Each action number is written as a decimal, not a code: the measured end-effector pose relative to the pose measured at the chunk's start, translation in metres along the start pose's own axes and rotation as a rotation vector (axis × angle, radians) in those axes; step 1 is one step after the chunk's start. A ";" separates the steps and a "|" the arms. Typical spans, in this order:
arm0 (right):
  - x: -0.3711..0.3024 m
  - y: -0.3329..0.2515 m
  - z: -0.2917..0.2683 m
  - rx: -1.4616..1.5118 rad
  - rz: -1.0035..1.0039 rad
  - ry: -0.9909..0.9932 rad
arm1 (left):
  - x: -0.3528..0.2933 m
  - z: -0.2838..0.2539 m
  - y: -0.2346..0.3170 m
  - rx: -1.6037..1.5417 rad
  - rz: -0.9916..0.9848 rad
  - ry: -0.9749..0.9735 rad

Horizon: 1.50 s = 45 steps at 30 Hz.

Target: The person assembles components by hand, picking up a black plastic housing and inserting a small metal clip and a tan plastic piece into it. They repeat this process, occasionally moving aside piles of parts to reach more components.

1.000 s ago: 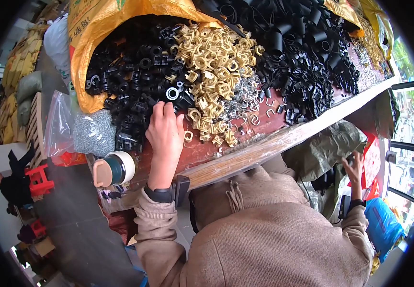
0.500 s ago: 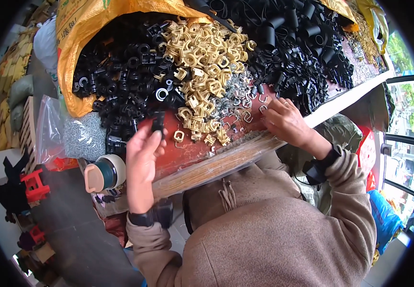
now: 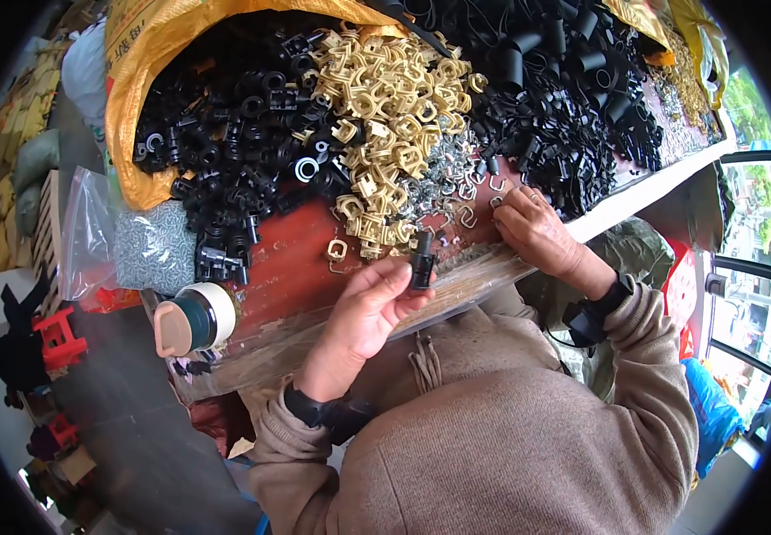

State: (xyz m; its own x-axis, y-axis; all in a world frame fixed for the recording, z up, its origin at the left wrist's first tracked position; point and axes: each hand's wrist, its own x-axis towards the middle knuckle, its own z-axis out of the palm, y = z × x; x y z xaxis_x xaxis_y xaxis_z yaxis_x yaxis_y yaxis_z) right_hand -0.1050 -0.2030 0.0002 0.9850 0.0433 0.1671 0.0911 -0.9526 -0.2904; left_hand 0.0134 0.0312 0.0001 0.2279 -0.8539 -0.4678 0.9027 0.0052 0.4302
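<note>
Left hand point(image 3: 363, 312) closed on a small black plastic piece point(image 3: 421, 260), pinched between thumb and fingertips just off the near edge of the table point(image 3: 296, 267), long axis upright. Right hand point(image 3: 532, 227) resting at the same edge, well to the right, fingertips curled over the small grey metal hooks point(image 3: 465, 192); holding one or not, cannot tell. Piece nearer the left hand, hooks up and right of it.

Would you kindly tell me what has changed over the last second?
The left hand left the parts pile and drew back, now holding a small black plastic fitting. The right hand came up onto the table among the silver metal clips. The beige plastic pieces and tape roll stayed put.
</note>
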 end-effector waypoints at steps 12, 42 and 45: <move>0.025 -0.067 -0.026 0.289 -0.186 0.077 | 0.001 0.019 -0.009 -0.001 0.018 -0.017; 0.040 -0.062 -0.009 0.598 0.066 -0.038 | 0.014 0.010 -0.004 0.153 0.016 0.018; 0.038 -0.062 -0.001 0.539 0.064 -0.025 | 0.017 0.004 -0.006 0.168 0.002 0.021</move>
State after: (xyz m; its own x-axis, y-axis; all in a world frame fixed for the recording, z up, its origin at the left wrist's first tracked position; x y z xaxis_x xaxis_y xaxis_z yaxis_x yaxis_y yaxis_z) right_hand -0.0731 -0.1430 0.0253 0.9936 0.0031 0.1128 0.0864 -0.6641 -0.7426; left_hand 0.0098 0.0145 -0.0072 0.2389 -0.8429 -0.4822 0.8288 -0.0817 0.5535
